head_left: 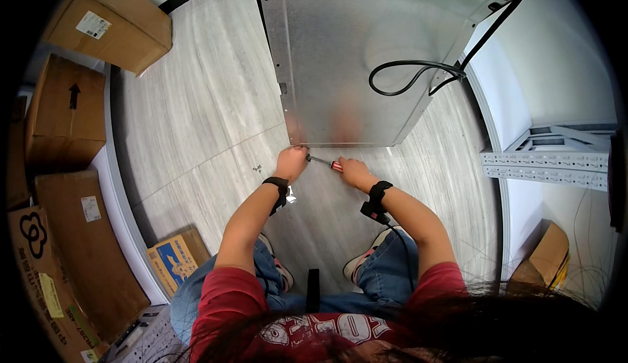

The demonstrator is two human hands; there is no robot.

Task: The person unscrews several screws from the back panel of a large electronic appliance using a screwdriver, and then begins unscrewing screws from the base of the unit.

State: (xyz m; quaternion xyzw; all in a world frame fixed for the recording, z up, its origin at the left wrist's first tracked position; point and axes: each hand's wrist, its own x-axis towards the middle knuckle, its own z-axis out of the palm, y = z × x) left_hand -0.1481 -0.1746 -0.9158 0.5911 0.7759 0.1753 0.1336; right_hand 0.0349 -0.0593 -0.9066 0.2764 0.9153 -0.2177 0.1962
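A large grey metal panel (353, 55), the back of an appliance, stands in front of me on the pale wood-look floor. My right hand (353, 170) grips a screwdriver (324, 161) with a red handle, its shaft pointing left toward the panel's lower left corner. My left hand (291, 161) is at that corner, fingers closed around the screwdriver's tip where it meets the panel's edge. Both wrists wear black bands. A black power cord (418, 75) loops across the panel's right side.
Several brown cardboard boxes (65, 114) line the left wall, and a smaller printed box (173, 258) lies by my left knee. A white perforated metal rack (556, 157) juts from the right wall. Another box (546, 255) with yellow wires sits at lower right.
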